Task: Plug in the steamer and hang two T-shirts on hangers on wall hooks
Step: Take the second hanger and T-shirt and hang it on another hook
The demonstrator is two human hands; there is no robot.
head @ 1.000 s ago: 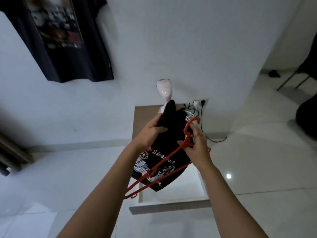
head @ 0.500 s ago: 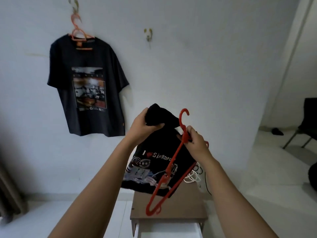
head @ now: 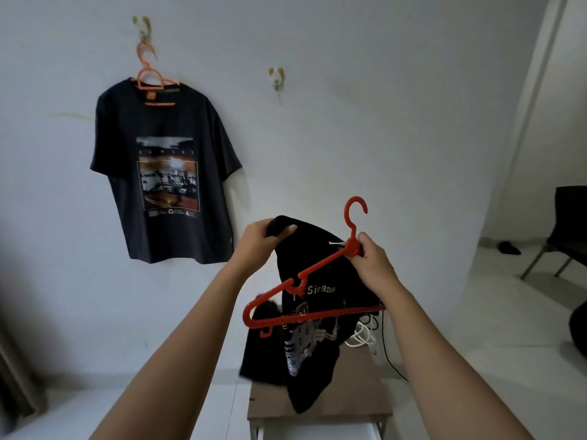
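Note:
A dark T-shirt with a sunset print hangs flat on the wall from an orange hanger on the left wall hook. A second wall hook to its right is bare. My left hand pinches the top of a black T-shirt with a "Singapore" print, which dangles over the small table. My right hand grips a red hanger at its neck, tilted in front of that shirt. The steamer is hidden.
A small brown table stands against the wall below the shirt. White and black cables hang by the wall behind it. A dark chair and a dark shoe are on the floor at right.
The view has tilted up from the floor and table to the wall and both hooks. The red hanger has swung more level, and the black shirt hangs lower from my left hand.

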